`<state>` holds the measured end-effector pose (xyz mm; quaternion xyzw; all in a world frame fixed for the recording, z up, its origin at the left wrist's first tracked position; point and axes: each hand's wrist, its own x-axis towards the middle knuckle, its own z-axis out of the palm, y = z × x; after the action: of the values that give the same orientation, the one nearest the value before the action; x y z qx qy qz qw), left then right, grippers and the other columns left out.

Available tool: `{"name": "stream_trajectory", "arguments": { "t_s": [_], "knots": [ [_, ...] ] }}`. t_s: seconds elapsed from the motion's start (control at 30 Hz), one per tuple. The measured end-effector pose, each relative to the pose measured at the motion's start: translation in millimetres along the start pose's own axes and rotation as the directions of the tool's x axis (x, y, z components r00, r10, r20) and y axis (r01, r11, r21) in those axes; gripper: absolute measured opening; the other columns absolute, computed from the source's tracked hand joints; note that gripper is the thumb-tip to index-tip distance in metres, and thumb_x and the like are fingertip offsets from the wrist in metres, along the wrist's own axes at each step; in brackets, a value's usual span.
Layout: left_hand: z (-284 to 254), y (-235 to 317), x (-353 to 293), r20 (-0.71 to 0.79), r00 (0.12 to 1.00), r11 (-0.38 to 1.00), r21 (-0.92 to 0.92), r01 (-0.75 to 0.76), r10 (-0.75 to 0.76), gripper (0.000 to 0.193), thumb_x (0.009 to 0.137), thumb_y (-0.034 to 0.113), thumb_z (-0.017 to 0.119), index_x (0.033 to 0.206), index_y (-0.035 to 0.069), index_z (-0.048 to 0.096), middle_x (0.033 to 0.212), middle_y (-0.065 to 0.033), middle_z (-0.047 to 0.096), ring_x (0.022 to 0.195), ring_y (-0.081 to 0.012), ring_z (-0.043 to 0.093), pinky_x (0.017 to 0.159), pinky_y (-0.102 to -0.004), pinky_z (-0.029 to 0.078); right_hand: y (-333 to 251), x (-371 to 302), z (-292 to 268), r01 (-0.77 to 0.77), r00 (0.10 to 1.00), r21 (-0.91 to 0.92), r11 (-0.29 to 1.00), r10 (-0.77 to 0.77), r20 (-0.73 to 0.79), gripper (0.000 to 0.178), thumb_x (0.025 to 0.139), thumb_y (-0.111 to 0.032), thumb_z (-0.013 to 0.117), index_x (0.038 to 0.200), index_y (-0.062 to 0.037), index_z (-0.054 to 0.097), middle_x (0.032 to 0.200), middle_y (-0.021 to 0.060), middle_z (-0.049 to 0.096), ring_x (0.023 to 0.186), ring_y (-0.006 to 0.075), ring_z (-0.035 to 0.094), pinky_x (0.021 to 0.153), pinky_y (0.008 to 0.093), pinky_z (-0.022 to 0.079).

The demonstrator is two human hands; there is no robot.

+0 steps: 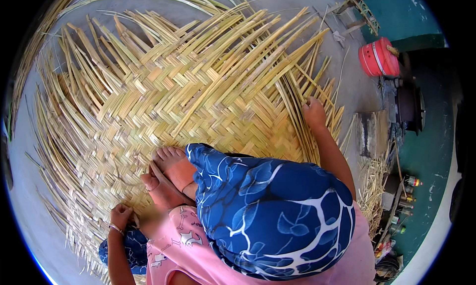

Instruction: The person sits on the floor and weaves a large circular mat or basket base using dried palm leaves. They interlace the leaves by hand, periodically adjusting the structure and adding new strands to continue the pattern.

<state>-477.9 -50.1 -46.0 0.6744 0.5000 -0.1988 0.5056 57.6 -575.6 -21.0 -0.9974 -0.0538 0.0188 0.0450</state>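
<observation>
Your right hand [314, 112] is at the strips [296, 121] right of center, your left hand [121, 216] curled lower left; whether either grips, I can't tell. The woven mat [148, 106] spans upper left to center. Your pink shirt [166, 235] bears small dark lettering [181, 224].

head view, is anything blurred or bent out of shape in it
In the head view, the green wall curves along the rim and the corners are black; the head view also has a soft smeared patch just right of the left hand, while the mat's weave looks sharp; a blue fringe edges the head view's lower left rim.
</observation>
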Motion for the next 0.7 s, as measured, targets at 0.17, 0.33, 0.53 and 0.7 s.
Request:
{"name": "stream_trajectory", "arguments": {
  "t_s": [0.17,0.33,0.53,0.7],
  "knots": [
    [-2.1,-8.2,5.5,-0.028,0.999,0.990,0.140,-0.026,0.031,0.018,0.079,0.013,0.068,0.072,0.001,0.057,0.061,-0.0044,0.059,0.051,-0.0118,0.055,0.048,-0.0272,0.045,33.8,13.1,3.9,0.043,0.988,0.282,0.959,-0.082,0.129,0.026,0.085,-0.020,0.060,0.103,-0.0012,0.058,0.081,0.0125,0.062,0.076,0.0271,0.061,0.067,0.0394,0.048],
    [-0.5,-1.2,4.0,-0.066,0.992,0.915,0.399,-0.069,0.104,0.021,0.076,0.018,0.069,0.074,0.000,0.058,0.062,-0.0069,0.060,0.053,-0.0153,0.056,0.051,-0.0319,0.046,19.5,19.8,-44.3,-0.417,0.896,0.775,0.474,0.072,0.438,0.013,0.092,-0.021,0.055,0.091,-0.0074,0.056,0.070,-0.0011,0.056,0.056,0.0079,0.053,0.051,0.0224,0.041],
    [3.7,14.1,-0.2,-0.080,0.983,0.871,0.479,-0.106,0.164,0.021,0.076,0.020,0.067,0.074,0.001,0.058,0.062,-0.0090,0.060,0.056,-0.0191,0.058,0.054,-0.0339,0.046,8.0,30.0,-63.8,-0.225,0.944,0.655,0.721,-0.005,0.330,0.019,0.088,-0.022,0.058,0.092,-0.0036,0.057,0.067,0.0021,0.058,0.056,0.0091,0.057,0.052,0.0248,0.045],
    [-3.6,-33.8,17.8,-0.069,0.954,0.886,0.397,-0.240,0.290,0.021,0.079,0.022,0.064,0.078,0.001,0.060,0.066,-0.0119,0.063,0.059,-0.0223,0.061,0.057,-0.0361,0.048,13.0,23.3,-30.3,0.291,0.949,-0.052,0.955,-0.282,0.144,0.021,0.083,-0.017,0.056,0.100,-0.0055,0.057,0.085,0.0166,0.064,0.078,0.0319,0.063,0.069,0.0426,0.049]
  ]
}}
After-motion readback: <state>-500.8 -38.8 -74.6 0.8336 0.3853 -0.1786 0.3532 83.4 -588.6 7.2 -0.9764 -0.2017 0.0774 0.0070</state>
